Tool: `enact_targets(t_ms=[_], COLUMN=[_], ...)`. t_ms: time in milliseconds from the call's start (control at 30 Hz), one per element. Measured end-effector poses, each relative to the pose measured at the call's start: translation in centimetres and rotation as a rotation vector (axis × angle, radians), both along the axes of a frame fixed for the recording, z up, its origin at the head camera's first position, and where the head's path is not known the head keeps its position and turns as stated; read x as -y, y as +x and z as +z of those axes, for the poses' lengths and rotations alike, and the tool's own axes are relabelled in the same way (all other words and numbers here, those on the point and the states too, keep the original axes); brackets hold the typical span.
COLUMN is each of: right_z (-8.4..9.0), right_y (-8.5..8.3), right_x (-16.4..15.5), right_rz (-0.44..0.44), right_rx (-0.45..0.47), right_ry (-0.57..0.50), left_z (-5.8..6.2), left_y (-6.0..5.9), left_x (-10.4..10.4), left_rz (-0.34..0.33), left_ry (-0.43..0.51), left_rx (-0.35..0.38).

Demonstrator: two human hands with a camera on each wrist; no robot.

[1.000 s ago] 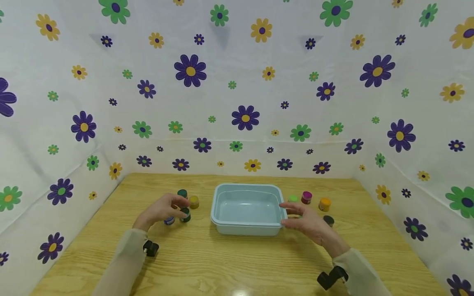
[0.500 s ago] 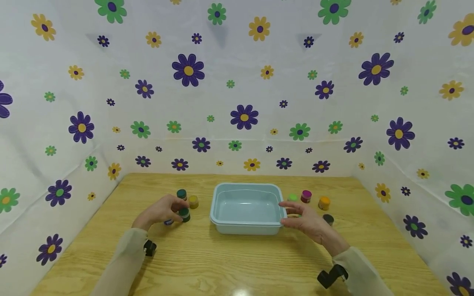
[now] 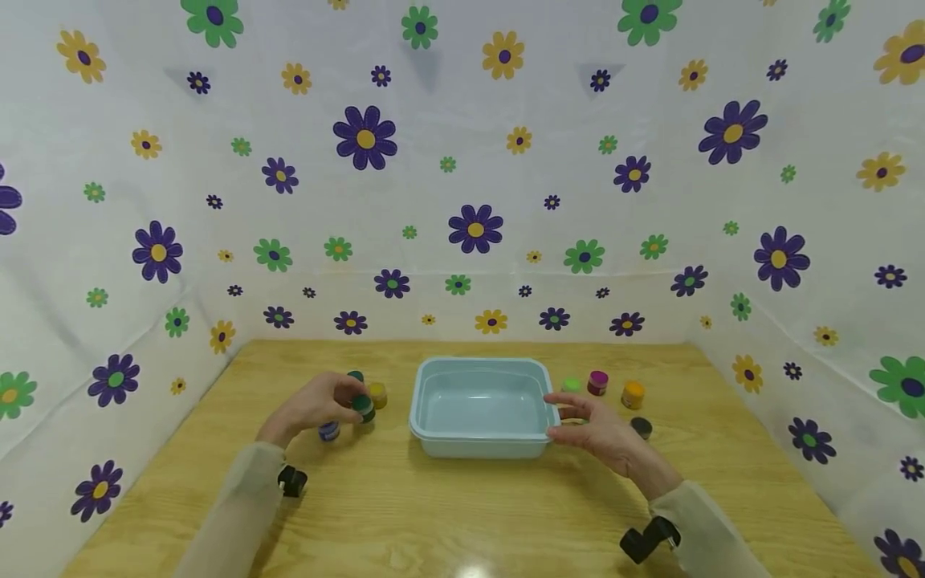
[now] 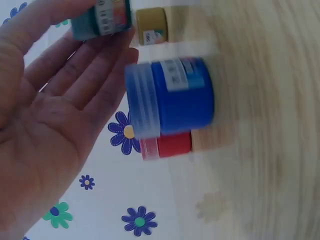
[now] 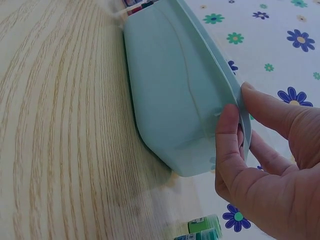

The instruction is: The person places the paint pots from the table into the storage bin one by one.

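Observation:
My left hand (image 3: 318, 401) pinches a dark green paint jar (image 3: 364, 407) between thumb and fingers, tilted and slightly off the table. In the left wrist view the green jar (image 4: 102, 21) is partly cut off by the top edge. A blue paint jar (image 4: 185, 97) stands just below that hand, with a red jar (image 4: 175, 145) behind it. My right hand (image 3: 603, 440) holds the right rim of a light blue plastic basin (image 3: 484, 448). In the right wrist view thumb and fingers lie on either side of the basin's rim (image 5: 220, 60).
A mustard yellow jar (image 3: 378, 394) and a partly hidden teal jar (image 3: 356, 375) stand beyond the left hand. Around the right hand are a light green jar (image 3: 571, 385), a magenta jar (image 3: 597, 383), an orange jar (image 3: 633, 394) and a dark jar (image 3: 641, 428). Flowered cloth surrounds the wooden table (image 3: 462, 514).
My left hand has closed round the dark green jar and raised it slightly, tilting it; more of the blue jar shows. The right hand stays on the basin rim.

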State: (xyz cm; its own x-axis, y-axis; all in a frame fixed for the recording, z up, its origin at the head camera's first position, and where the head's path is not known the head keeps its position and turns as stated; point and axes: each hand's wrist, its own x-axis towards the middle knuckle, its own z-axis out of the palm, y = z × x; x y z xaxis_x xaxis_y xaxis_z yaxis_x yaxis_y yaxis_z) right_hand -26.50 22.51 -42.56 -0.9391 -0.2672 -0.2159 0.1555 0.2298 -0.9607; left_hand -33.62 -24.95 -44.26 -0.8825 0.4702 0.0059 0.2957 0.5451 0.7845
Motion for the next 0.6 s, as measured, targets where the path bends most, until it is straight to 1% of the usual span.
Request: enact_targets(t_ms=[100,200,233,267,367,467,500,600], right_z=[0.0,0.3,0.4,0.4,0.5,0.3,0.3,0.1], right_y=[0.2,0.2,0.1,0.1,0.0,0.1,0.2,0.2], right_x=[0.1,-0.1,-0.1,-0.1,-0.1,0.0,0.1,0.3], right_rz=[0.003,0.002,0.0,-0.001,-0.005,-0.008,-0.008,0.0], right_rx=[0.006,-0.006,-0.008,-0.008,-0.006,-0.002,-0.004,-0.002], right_ry=[0.003,0.007,0.007,0.007,0.008,0.007,0.007,-0.003], left_z=[-0.1,0.4,0.6,1.1,1.5,1.5,1.2,1.1], left_y=[0.0,-0.2,-0.3,-0.1,-0.4,-0.3,-0.5,-0.1], left_x=[-0.2,-0.9,-1.1,-1.5,-2.2,-2.9,-3.1,-3.9], left_rz=[0.064,0.109,0.118,0.121,0.136,0.156,0.165,0.179], left_ry=[0.068,0.136,0.148,0.156,0.19,0.206,0.216,0.25], left_rx=[0.033,0.042,0.047,0.056,0.077,0.089,0.088,0.1])
